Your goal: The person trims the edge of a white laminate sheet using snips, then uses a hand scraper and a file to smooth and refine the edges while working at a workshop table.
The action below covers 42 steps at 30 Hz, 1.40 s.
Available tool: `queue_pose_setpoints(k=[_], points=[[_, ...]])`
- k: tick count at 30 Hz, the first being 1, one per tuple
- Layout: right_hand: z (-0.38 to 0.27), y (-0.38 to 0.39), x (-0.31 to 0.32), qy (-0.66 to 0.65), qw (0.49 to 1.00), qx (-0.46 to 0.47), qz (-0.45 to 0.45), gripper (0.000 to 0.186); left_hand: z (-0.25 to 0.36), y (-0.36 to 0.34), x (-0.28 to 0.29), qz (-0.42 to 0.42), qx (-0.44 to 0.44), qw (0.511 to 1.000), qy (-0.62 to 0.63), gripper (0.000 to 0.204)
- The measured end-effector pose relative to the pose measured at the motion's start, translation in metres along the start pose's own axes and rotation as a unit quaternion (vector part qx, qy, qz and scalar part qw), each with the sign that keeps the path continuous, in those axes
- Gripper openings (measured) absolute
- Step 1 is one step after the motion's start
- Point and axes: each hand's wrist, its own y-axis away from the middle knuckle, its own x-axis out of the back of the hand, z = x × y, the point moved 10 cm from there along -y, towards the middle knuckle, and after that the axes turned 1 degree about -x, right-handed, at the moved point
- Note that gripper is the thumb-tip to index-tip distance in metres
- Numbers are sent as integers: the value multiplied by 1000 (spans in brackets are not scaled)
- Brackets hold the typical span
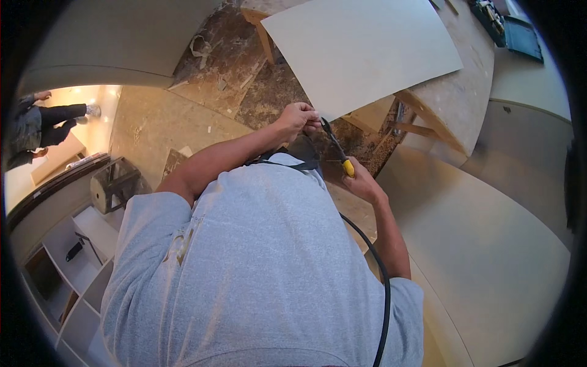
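Note:
In my right hand is a slim dark hand tool with a yellow-and-black grip; its kind does not show clearly. The tool slants up and left, so its dark head lies at the fingertips of my left hand. Thumb and fingers of that left hand are pinched together beside the tool's head, and whatever they hold is too small to make out. Both hands are close to the near corner of a large pale panel, which lies on a wooden worktable and overhangs its edge.
Sawdust and scraps cover the floor under the table. Large pale boards lie on the right. A black cable runs past my right side. White shelving stands lower left; another person is beyond an opening. A toolbox is upper right.

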Motion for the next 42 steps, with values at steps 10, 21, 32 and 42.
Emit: queue_pose_setpoints(k=[10,21,32,42], points=[[-4,-1,0,16,1000,1,25,51,3,5,2,5,14,1000,17,16],[4,3,-1,-117,991,-51,-45,52,3,11,-2,7,24,1000,18,18],[-18,4,16,106,991,-6,84,25,-29,36,-50,-160,144,976,-16,37],[-12,5,11,-20,992,-121,8,16,-30,30,-47,-136,122,983,-36,37]])
